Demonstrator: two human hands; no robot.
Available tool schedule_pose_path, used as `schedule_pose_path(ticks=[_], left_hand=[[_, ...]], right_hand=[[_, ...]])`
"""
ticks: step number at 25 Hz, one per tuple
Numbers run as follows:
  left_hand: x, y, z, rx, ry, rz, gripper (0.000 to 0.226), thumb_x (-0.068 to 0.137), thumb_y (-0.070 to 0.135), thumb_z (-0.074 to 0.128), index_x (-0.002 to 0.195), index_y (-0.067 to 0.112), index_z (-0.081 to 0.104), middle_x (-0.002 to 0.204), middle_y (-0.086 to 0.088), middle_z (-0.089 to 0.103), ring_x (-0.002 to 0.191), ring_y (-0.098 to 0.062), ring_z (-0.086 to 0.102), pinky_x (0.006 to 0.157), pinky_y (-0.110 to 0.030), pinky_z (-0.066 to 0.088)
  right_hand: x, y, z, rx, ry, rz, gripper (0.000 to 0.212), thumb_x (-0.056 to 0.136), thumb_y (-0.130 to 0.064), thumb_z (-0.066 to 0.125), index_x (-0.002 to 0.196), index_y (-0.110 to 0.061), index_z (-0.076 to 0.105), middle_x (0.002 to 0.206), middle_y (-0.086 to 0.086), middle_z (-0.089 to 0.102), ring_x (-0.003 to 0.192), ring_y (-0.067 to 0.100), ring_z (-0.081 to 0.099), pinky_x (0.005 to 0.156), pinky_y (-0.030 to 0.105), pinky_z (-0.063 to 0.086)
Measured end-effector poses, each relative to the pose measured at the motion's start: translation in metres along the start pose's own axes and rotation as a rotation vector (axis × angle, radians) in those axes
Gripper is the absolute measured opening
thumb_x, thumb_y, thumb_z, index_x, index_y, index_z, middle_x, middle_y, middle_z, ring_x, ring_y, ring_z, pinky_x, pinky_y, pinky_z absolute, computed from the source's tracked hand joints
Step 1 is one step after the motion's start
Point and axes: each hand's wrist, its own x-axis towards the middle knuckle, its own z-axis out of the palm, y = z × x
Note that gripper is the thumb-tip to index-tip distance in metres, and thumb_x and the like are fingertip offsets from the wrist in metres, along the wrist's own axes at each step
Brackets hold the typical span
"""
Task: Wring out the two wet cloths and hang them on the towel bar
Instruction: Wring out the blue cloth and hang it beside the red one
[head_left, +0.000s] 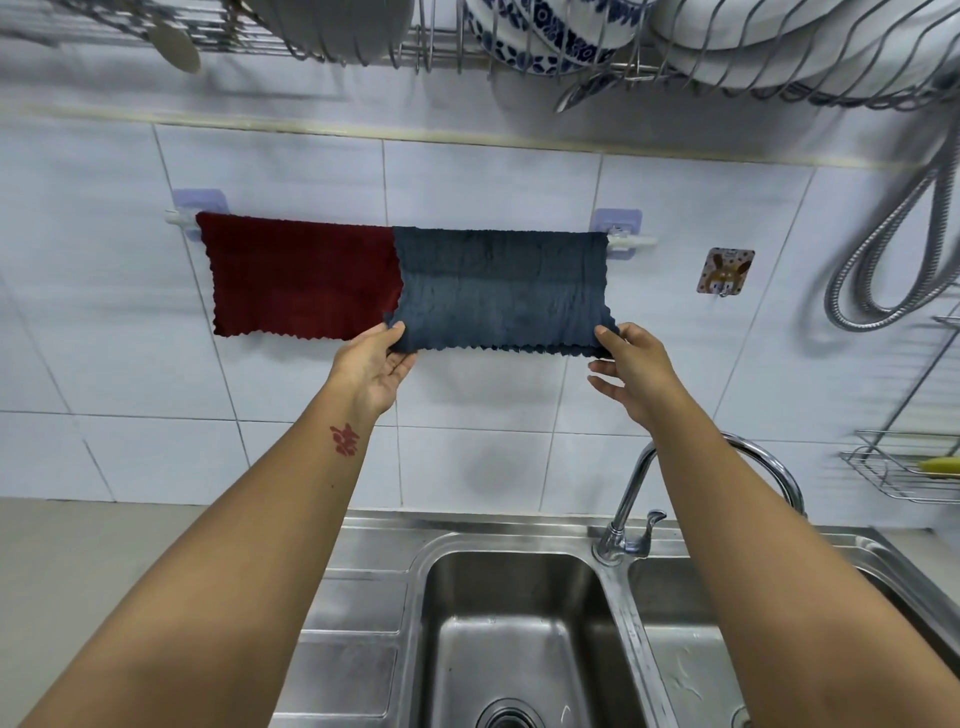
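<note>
A dark red cloth (298, 278) hangs over the left half of the white towel bar (631, 241) on the tiled wall. Beside it, touching its right edge, a dark blue cloth (498, 291) is draped over the bar's right half. My left hand (376, 366) pinches the blue cloth's lower left corner between thumb and fingers. My right hand (631, 371) grips its lower right corner, with the other fingers spread below. Both arms reach up from the sink toward the wall.
A steel double sink (519, 623) lies below, with a curved faucet (636, 499) under my right forearm. A dish rack (571, 47) with plates and bowls hangs overhead. A hook (724, 273), a metal hose (904, 249) and a wire shelf (904, 467) are at right.
</note>
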Motion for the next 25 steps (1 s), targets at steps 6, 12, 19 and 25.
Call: schedule_pose_path(ticks=[6,12,19,25], left_hand=[[0.003,-0.005,-0.012,0.097,0.069,0.135,0.007,0.094,0.013,0.060,0.094,0.011,0.053,0.116,-0.013,0.064,0.089,-0.020,0.068,0.085,-0.030,0.054],[0.001,-0.011,-0.018,0.213,0.050,0.222,0.009,0.096,0.020,0.056,0.090,0.014,0.054,0.111,-0.013,0.065,0.088,-0.020,0.069,0.089,-0.031,0.053],[0.011,-0.013,-0.025,0.292,0.108,0.278,0.012,0.095,0.022,0.058,0.085,0.018,0.053,0.109,-0.012,0.066,0.091,-0.021,0.071,0.091,-0.030,0.053],[0.019,-0.016,-0.025,0.314,0.130,0.284,0.013,0.096,0.022,0.057,0.084,0.020,0.052,0.109,-0.011,0.066,0.091,-0.021,0.071,0.087,-0.029,0.054]], right_hand=[[0.006,0.009,-0.002,-0.100,0.050,-0.117,0.021,0.093,-0.021,0.060,0.076,-0.013,0.049,0.095,0.013,0.062,0.068,0.017,0.057,0.078,0.033,0.057],[0.011,0.012,-0.010,-0.265,0.069,-0.197,0.021,0.095,-0.023,0.054,0.078,-0.012,0.050,0.079,0.007,0.065,0.065,0.019,0.057,0.075,0.035,0.054],[0.016,0.022,-0.005,-0.263,0.071,-0.205,0.020,0.095,-0.025,0.055,0.084,-0.009,0.050,0.078,0.003,0.065,0.064,0.017,0.057,0.075,0.037,0.052],[0.024,0.022,-0.004,-0.268,0.057,-0.181,0.019,0.096,-0.025,0.054,0.082,-0.012,0.051,0.081,0.003,0.065,0.068,0.016,0.058,0.073,0.033,0.051]])
